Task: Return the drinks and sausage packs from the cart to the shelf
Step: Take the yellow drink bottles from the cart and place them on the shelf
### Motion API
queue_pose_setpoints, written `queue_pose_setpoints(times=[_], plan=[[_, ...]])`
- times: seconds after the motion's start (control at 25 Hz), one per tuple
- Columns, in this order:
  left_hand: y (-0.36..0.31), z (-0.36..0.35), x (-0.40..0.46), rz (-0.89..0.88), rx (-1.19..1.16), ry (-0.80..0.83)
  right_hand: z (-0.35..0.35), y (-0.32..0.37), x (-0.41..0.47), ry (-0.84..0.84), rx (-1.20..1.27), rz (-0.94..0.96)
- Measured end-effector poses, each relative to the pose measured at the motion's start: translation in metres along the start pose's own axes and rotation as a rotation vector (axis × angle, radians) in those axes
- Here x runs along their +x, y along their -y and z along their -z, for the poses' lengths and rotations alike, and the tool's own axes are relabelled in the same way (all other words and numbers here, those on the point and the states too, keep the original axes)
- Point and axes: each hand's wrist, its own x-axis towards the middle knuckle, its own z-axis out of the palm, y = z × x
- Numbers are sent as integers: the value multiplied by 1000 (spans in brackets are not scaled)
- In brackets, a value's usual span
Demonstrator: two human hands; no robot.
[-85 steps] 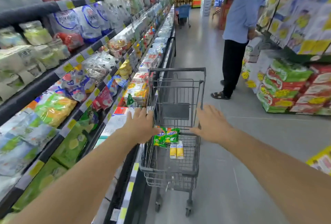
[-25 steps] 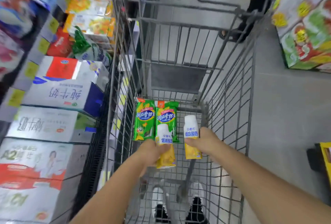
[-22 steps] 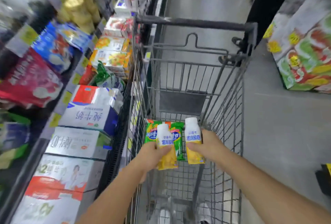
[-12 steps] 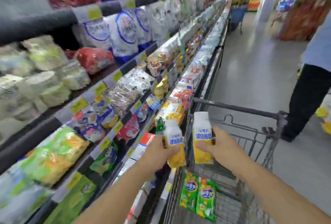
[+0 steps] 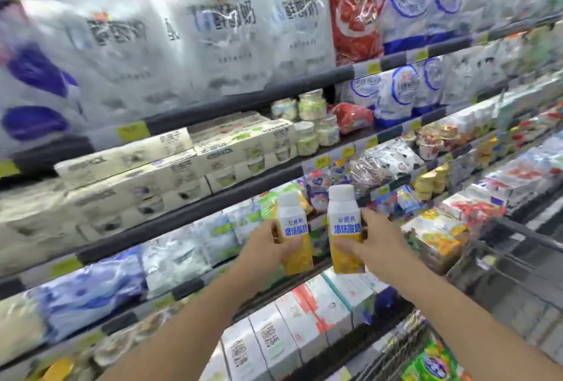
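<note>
My left hand (image 5: 268,246) and right hand (image 5: 376,240) each grip an upright drink bottle (image 5: 294,237) before the shelf (image 5: 189,213). It looks blurred; misjudging its edge could topple either. Sausage packs (image 5: 435,359) remain in the cart (image 5: 499,261).

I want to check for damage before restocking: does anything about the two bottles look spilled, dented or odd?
Nothing stands out. The left bottle and right bottle are upright, capped and clean in the left hand and right hand. The shelves are too blurred to judge.
</note>
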Motion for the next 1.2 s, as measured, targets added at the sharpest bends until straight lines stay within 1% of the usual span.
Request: queue_pose_setpoints(times=[0.12, 0.24, 0.4, 0.56, 0.72, 0.84, 1.0, 1.2], plan=[[10, 84, -62, 34, -21, -198, -61, 57, -15, 143, 70, 129], [26, 161, -122, 59, -40, -368, -125, 115, -30, 272, 59, 252], [56, 268, -207, 89, -35, -544, -229, 201, -64, 430, 56, 392], [96, 372, -277, 128, -15, -652, -329, 276, -109, 528, 98, 456], [133, 471, -346, 123, 28, -709, -435, 345, -151, 564, 114, 484], [159, 527, -386, 135, -2, -758, -500, 386, -174, 592, 105, 487], [192, 580, -400, 169, -10, -831, -565, 421, -180, 615, 124, 523], [215, 629, -374, 181, -61, -905, -615, 448, -154, 623, 145, 575]])
